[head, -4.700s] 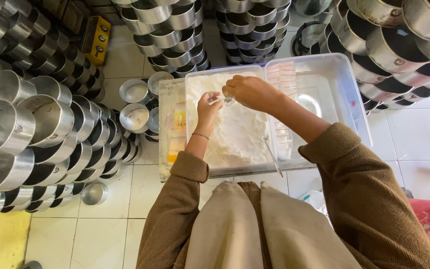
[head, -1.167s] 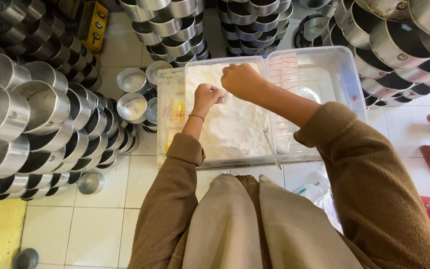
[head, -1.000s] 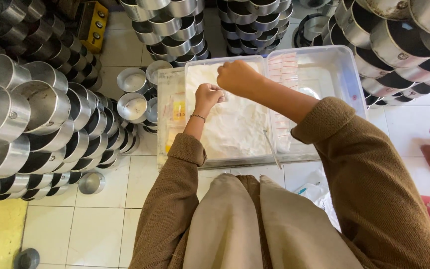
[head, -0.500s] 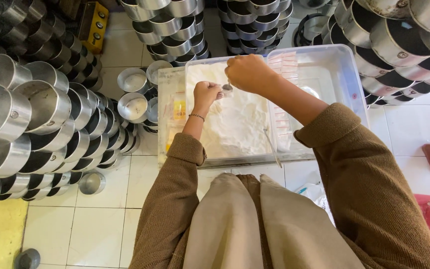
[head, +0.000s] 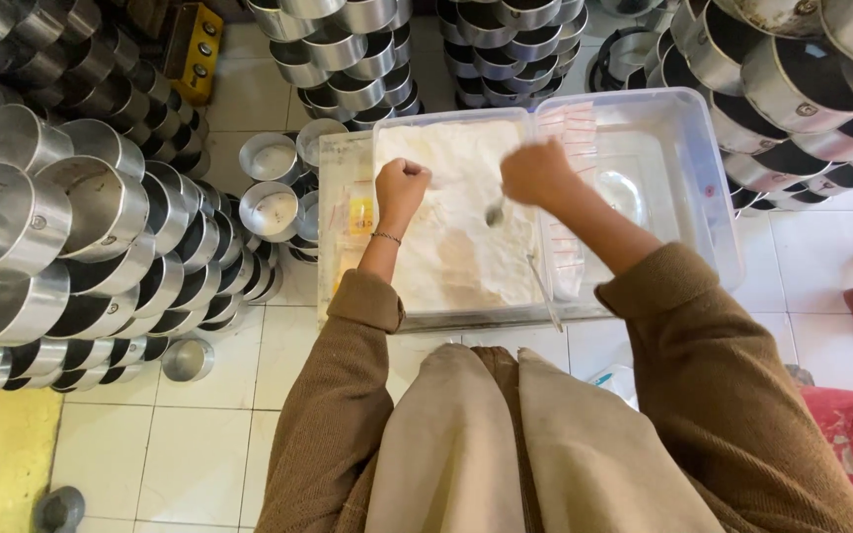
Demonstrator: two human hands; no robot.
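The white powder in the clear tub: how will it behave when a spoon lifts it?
The white powder looks fine and loose, so it probably heaps on the spoon and spills when tilted. Its uneven surface suggests that it clumps slightly. It seems light, and quick moves may raise dust.

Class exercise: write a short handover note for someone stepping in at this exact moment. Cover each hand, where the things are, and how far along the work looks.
Left hand: closed in a fist over the white powder, contents hidden.
Right hand: gripping a small spoon, tip down near the powder.
The powder fills the clear plastic tub; small clear bags lie along its edge.
Done: cannot tell.
Left: most of the powder remains in the tub.
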